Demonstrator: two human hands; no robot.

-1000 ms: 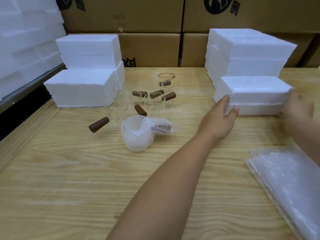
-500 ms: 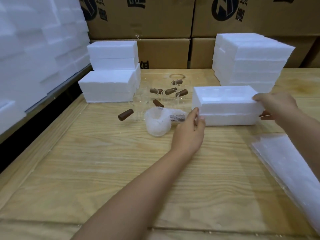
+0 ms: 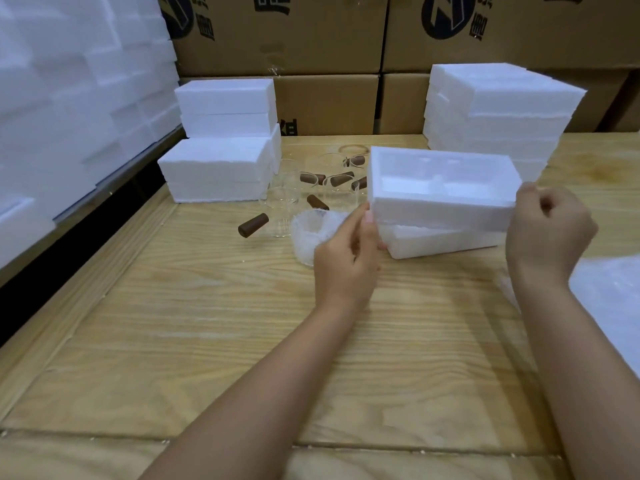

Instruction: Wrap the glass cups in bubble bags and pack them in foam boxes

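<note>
- Change: the white rectangular foam box (image 3: 443, 242) was closed 0.5 s ago. It is now split, at 1 o'clock on the pale wooden desk (image 3: 207, 341).
- Its upper half (image 3: 440, 211) is raised clear, with moulded recesses showing in it. The rest of the box lies flat on the desk.
- Left hand (image 3: 346, 261) pinches the upper half's left end between thumb and fingertips. Right hand (image 3: 550, 237) has its fingers curled round the right end.
- Judgement: this is the opening step, and once the raised half is set aside the cavity can take a cup.
- Task thing: 1 glass cup wrapped in a clear bubble bag (image 3: 304, 230) sits at 12 o'clock. It is just beside the box at the box's 9 o'clock, partly hidden behind the left hand.
- Several bare clear glass cups with brown cylindrical handles (image 3: 287, 202) stand behind it, toward 12 o'clock, not yet wrapped.
- A flat pile of clear bubble bags (image 3: 616, 299) lies at 3 o'clock.
- A left stack of white foam boxes (image 3: 218, 168) is at 10 o'clock and a right stack of white foam boxes (image 3: 498, 109) at 1 o'clock. Brown cardboard cartons (image 3: 329, 102) line the 12 o'clock edge.
- In the way: both hands are taken up by the raised half, so it needs a free patch of desk. The bare cups are close at the box's 10 o'clock, and a swing that way could knock them.
</note>
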